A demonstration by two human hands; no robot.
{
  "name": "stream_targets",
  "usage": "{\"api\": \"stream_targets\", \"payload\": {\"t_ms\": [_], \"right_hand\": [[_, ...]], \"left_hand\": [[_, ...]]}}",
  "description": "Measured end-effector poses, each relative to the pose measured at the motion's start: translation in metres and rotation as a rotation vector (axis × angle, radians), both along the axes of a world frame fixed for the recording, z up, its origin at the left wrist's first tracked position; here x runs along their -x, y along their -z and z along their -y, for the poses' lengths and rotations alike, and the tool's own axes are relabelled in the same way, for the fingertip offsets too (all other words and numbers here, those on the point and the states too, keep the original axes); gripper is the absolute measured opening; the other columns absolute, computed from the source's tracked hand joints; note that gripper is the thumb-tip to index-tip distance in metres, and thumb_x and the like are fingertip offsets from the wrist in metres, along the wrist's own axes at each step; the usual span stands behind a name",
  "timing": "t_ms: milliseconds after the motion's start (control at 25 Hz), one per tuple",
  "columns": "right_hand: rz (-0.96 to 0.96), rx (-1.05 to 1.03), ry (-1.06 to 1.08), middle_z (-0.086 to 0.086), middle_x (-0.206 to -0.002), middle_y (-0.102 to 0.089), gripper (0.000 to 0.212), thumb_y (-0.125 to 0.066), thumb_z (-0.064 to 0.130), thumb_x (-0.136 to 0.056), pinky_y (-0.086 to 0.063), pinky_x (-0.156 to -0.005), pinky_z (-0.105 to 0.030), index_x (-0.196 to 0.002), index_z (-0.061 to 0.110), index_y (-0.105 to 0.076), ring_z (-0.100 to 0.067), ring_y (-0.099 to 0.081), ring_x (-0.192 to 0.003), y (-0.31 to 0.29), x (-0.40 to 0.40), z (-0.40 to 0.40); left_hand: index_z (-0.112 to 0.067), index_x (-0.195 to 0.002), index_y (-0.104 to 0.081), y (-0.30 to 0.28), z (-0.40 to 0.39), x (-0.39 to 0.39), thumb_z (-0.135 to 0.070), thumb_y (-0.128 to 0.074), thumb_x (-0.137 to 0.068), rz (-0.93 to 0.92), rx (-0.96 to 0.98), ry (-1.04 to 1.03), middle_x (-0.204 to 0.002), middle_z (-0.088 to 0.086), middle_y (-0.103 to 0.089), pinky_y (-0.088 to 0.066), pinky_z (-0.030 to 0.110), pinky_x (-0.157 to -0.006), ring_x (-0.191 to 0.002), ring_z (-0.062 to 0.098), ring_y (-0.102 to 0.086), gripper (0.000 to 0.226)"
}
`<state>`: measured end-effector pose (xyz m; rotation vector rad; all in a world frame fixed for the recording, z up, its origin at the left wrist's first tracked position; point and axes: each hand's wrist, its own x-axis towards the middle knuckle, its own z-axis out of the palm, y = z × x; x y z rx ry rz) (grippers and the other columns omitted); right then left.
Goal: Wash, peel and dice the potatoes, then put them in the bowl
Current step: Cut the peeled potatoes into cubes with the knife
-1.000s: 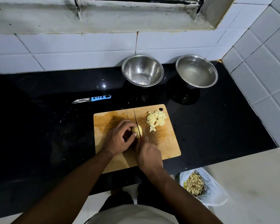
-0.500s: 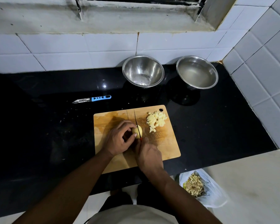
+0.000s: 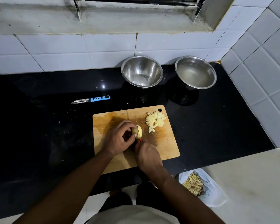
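Observation:
A peeled yellow potato piece [image 3: 138,132] sits on the wooden cutting board [image 3: 165,146]. My left hand [image 3: 118,139] pinches it from the left with curled fingers. My right hand [image 3: 148,156] grips a knife [image 3: 136,122] whose thin blade stands across the potato, pointing away from me. A pile of diced potato [image 3: 155,121] lies on the board's far right corner. Two steel bowls stand by the wall: an empty one [image 3: 141,71] and one holding water [image 3: 195,72].
A blue-handled peeler [image 3: 91,99] lies on the black counter [image 3: 47,126] left of the board. On the floor at lower right, a white plastic bag [image 3: 205,189] holds potato peels. Tiled walls close the back and right side.

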<state>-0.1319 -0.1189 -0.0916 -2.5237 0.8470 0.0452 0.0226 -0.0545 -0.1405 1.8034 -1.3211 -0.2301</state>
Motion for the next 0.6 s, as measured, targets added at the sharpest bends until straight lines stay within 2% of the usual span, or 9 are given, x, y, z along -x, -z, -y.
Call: {"api": "stream_targets", "payload": {"t_ms": [120, 200, 320, 440, 520, 600], "right_hand": [[0.019, 0.025, -0.058, -0.021, -0.099, -0.063, 0.025, -0.035, 0.014, -0.103, -0.039, -0.067, -0.039, -0.105, 0.004, -0.058, -0.036, -0.062, -0.087, 0.009, -0.003, 0.002], [0.002, 0.054, -0.077, -0.02, -0.098, -0.063, 0.025, -0.035, 0.014, -0.102, -0.032, -0.065, -0.035, -0.106, 0.003, -0.057, -0.036, -0.062, -0.085, 0.016, -0.005, 0.002], [-0.013, 0.058, -0.078, -0.019, -0.095, -0.062, 0.027, -0.034, 0.018, -0.102, -0.031, -0.063, -0.037, -0.106, 0.003, -0.057, -0.036, -0.06, -0.081, 0.026, -0.006, 0.005], [-0.076, 0.154, -0.087, -0.017, -0.089, -0.061, 0.023, -0.041, 0.016, -0.097, -0.028, -0.059, -0.034, -0.101, 0.004, -0.06, -0.035, -0.06, -0.073, 0.031, -0.007, 0.004], [-0.107, 0.144, -0.054, -0.017, -0.088, -0.061, 0.022, -0.042, 0.013, -0.095, -0.031, -0.057, -0.034, -0.1, 0.002, -0.06, -0.035, -0.06, -0.073, 0.027, -0.008, 0.002], [-0.093, 0.159, -0.029, -0.019, -0.083, -0.061, 0.019, -0.045, 0.009, -0.092, -0.042, -0.054, -0.035, -0.097, -0.002, -0.06, -0.035, -0.061, -0.069, 0.021, -0.008, 0.002]], "left_hand": [[-0.014, -0.108, -0.064, 0.002, 0.001, -0.001, -0.024, -0.069, -0.086, -0.024, -0.003, -0.009, -0.11, -0.006, -0.056, -0.041, 0.013, -0.073, -0.089, 0.009, -0.056, 0.024], [-0.014, -0.107, -0.064, 0.003, 0.001, -0.002, -0.025, -0.068, -0.086, -0.029, -0.006, -0.011, -0.109, -0.005, -0.056, -0.042, 0.014, -0.073, -0.089, 0.01, -0.056, 0.024], [-0.014, -0.106, -0.063, 0.004, 0.002, -0.003, -0.023, -0.069, -0.086, -0.034, 0.001, -0.005, -0.108, -0.006, -0.055, -0.045, 0.02, -0.075, -0.089, 0.012, -0.056, 0.022], [-0.014, -0.106, -0.063, 0.004, 0.004, -0.003, -0.023, -0.069, -0.085, -0.045, 0.01, -0.004, -0.107, -0.006, -0.056, -0.045, 0.02, -0.074, -0.088, 0.012, -0.056, 0.024], [-0.014, -0.107, -0.063, 0.004, 0.004, -0.004, -0.024, -0.068, -0.085, -0.046, 0.011, -0.004, -0.107, -0.005, -0.056, -0.047, 0.023, -0.074, -0.088, 0.012, -0.056, 0.025], [-0.014, -0.107, -0.063, 0.004, 0.004, -0.005, -0.024, -0.069, -0.085, -0.044, 0.01, -0.001, -0.107, -0.006, -0.056, -0.048, 0.025, -0.074, -0.088, 0.012, -0.056, 0.025]]}}
